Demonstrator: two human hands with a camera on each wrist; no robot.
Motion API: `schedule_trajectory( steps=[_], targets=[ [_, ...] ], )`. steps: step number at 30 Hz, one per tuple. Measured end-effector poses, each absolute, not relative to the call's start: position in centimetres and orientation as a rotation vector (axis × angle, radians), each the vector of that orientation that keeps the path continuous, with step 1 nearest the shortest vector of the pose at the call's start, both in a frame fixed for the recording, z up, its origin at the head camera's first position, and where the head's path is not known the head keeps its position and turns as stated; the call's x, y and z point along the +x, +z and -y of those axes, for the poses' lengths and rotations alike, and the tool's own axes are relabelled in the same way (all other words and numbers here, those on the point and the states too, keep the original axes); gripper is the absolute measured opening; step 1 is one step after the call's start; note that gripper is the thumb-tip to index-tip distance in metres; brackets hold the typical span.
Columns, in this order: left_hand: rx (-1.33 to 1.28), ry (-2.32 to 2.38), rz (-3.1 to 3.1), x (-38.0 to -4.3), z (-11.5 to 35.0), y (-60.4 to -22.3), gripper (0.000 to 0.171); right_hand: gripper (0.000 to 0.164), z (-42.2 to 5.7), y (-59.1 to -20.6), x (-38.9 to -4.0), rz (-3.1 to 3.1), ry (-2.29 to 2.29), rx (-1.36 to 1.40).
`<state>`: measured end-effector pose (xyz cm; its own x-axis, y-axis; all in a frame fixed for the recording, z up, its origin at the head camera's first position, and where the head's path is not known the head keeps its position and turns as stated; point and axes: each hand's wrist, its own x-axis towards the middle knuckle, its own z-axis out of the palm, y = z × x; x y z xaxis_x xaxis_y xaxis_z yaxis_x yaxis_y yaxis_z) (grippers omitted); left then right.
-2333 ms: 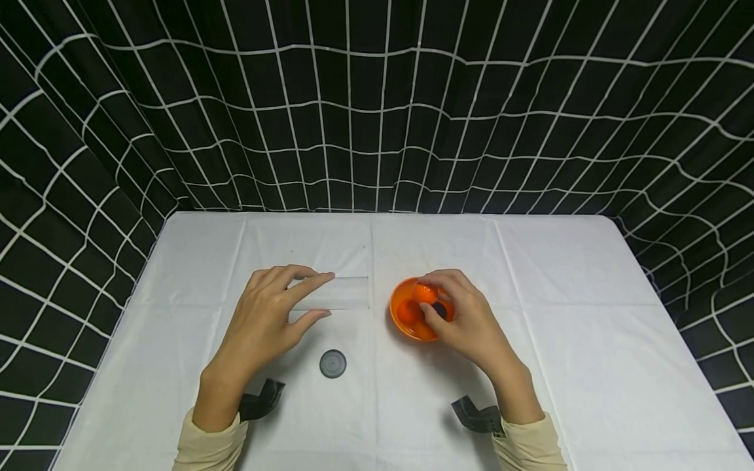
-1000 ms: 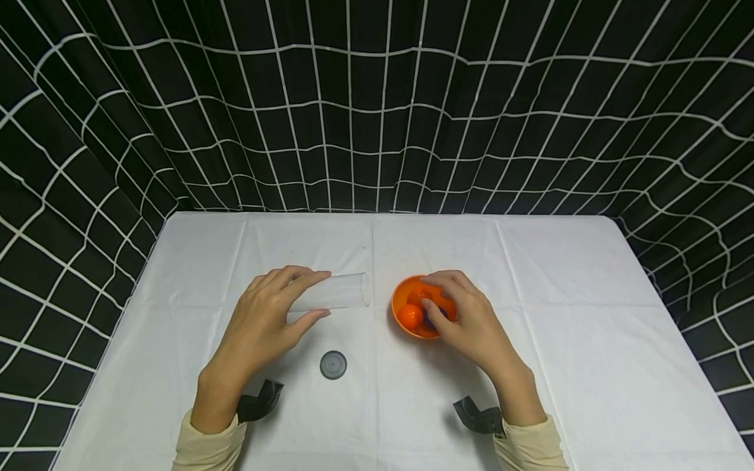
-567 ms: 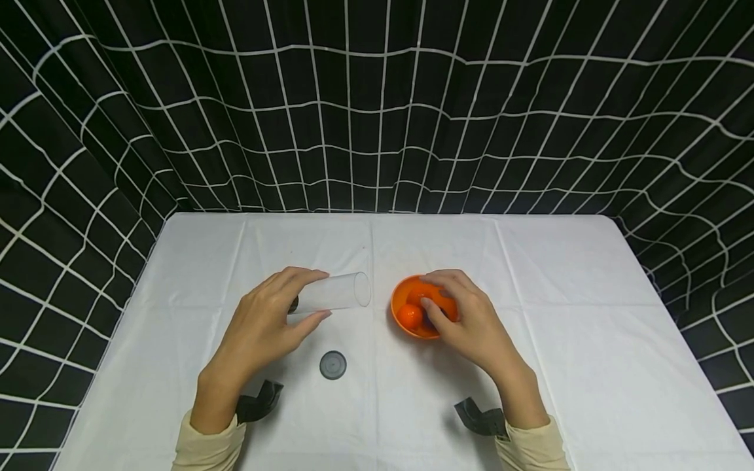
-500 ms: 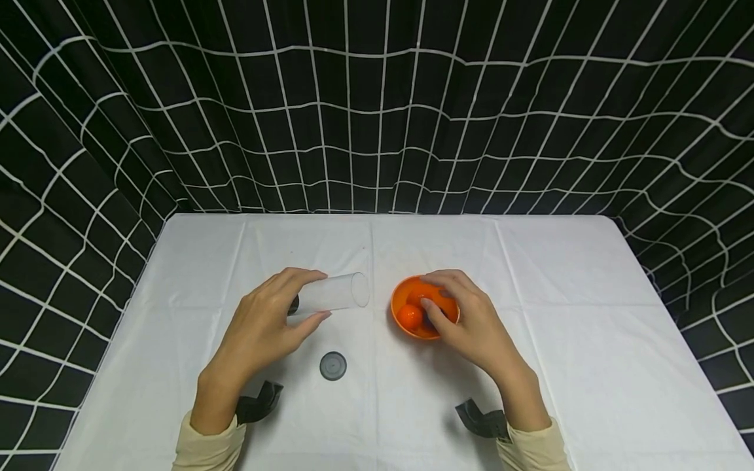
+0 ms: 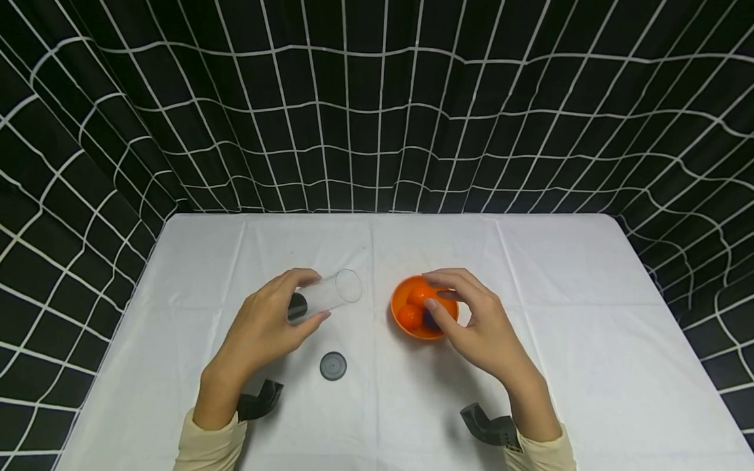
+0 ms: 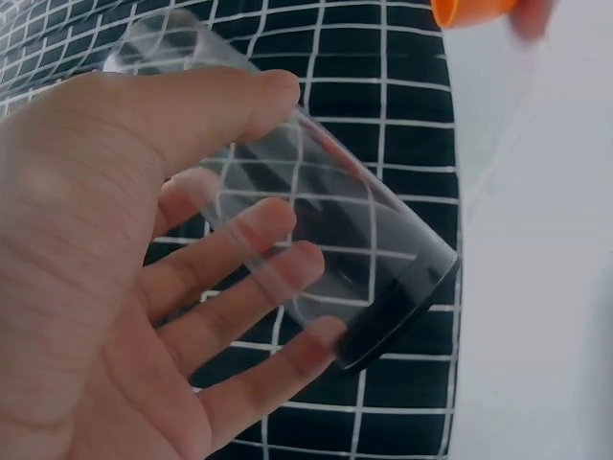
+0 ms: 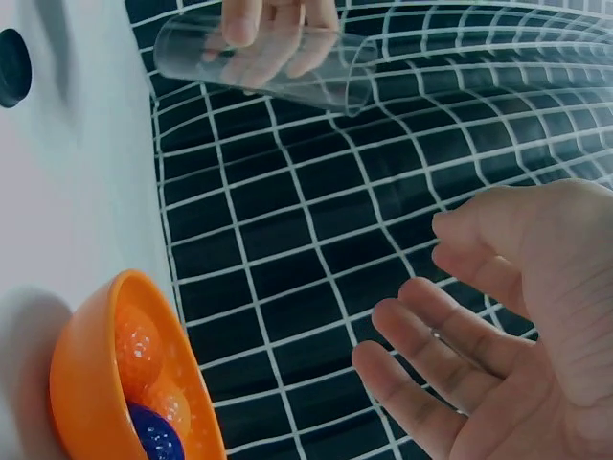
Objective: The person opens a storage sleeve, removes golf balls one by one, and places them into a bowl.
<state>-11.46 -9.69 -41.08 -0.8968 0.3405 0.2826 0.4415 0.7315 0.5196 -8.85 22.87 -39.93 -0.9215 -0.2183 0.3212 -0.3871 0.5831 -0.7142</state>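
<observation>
My left hand [image 5: 265,320] grips a clear cylindrical tube [image 5: 330,294] between thumb and fingers. The tube is tilted, its open rim towards the bowl side; a black cap [image 6: 397,311] covers its other end, as the left wrist view shows. Over the right side of an orange bowl [image 5: 397,297], my right hand [image 5: 485,327] is held with thumb and fingers apart and nothing between them. Inside the bowl lie two shiny orange balls, one orange ball [image 5: 410,317] nearer me, and a dark blue ball [image 7: 158,436], partly hidden by the bowl wall.
A round grey lid [image 5: 333,366] lies on the white-covered table [image 5: 589,366], in front of the tube. Black curtains [image 5: 377,118] with a white grid stand behind and at both sides of the table. Each wrist wears a black camera mount [image 5: 259,400].
The tube, first lying level, has tipped so its open rim is raised and its black end shows. My right hand has lifted and drawn back slightly from the balls, its fingers spreading.
</observation>
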Motion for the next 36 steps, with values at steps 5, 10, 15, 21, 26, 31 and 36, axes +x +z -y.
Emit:
schedule_trajectory(
  steps=[5,10,15,21,26,31,36],
  targets=[
    [-0.602,-0.967,2.775,-11.5,10.1,-41.3,0.054,0.034,-23.0,-39.9,-9.0,2.574,1.277,0.552],
    [-0.612,-0.979,2.766,-11.9,10.3,-41.5,0.056,0.036,-23.6,-39.8,-9.2,2.543,1.304,0.543],
    [-0.587,-0.992,2.807,-11.9,10.4,-41.7,0.053,0.038,-24.0,-39.9,-9.2,2.533,1.328,0.522],
    [-0.553,-1.045,2.886,-11.9,10.4,-42.5,0.049,0.037,-24.2,-40.3,-9.2,2.529,1.295,0.523],
    [-0.495,-1.171,2.959,-12.2,10.9,-43.5,0.047,0.034,-24.6,-40.6,-9.2,2.581,1.254,0.459],
    [-0.478,-1.285,2.96,-12.4,11.3,-44.0,0.047,0.034,-25.1,-40.7,-9.4,2.588,1.244,0.436],
    [-0.508,-1.289,2.986,-13.0,11.4,-43.8,0.048,0.034,-25.4,-40.6,-9.7,2.575,1.222,0.442]
  ],
)
